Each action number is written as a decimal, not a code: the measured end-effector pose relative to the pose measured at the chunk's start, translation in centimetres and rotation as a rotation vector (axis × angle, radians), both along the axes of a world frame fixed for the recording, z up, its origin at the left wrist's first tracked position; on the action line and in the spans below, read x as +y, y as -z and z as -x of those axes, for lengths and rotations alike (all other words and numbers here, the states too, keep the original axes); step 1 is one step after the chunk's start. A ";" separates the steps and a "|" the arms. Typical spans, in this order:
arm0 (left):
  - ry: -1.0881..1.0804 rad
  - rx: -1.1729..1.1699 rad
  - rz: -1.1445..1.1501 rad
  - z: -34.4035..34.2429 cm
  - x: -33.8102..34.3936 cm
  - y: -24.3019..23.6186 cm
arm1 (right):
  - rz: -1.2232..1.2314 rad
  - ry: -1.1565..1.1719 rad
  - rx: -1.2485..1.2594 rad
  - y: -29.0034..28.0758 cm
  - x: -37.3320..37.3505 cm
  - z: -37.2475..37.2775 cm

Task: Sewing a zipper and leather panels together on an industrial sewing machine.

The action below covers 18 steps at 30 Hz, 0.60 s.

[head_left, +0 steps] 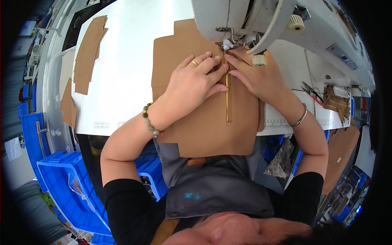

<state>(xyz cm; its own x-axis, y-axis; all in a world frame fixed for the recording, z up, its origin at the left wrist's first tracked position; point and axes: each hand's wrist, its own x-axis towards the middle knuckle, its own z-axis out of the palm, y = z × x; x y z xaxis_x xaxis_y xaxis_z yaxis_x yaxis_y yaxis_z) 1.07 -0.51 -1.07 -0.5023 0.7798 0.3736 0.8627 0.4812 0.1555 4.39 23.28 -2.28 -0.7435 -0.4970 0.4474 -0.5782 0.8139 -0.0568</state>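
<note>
A large brown panel, leather-like with stepped edges (196, 122), lies on the white sewing table and overhangs its front edge. A gold-toothed zipper (227, 104) runs lengthwise in a narrow slot in the panel. Its far end reaches the presser foot (227, 45) of the sewing machine (318, 28). My left hand (194, 79) rests flat on the panel left of the zipper, with thumb and forefinger at the slot's edge. On the other side my right hand (259, 75) lies with fingers stretched toward the presser foot, some fingertips hidden behind machine parts.
Stacked brown pieces (89, 55) lie at the table's left. Snips with red handles (312, 93) and a bundle of brown scraps (336, 100) sit at the right. A blue crate (73, 183) stands lower left. More brown panels (341, 155) hang at the right.
</note>
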 end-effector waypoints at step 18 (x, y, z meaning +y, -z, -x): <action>-0.012 -0.015 0.004 0.6 0.1 0.1 | 0.056 -0.039 0.054 0.3 0.2 0.8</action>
<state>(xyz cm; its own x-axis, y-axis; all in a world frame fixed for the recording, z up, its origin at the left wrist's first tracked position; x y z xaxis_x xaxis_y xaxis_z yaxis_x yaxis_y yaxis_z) 0.43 -0.45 -1.20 -0.5167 0.7756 0.3627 0.8547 0.4919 0.1659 3.61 23.52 -2.60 -0.6980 -0.4982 0.5144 -0.6129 0.7872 -0.0692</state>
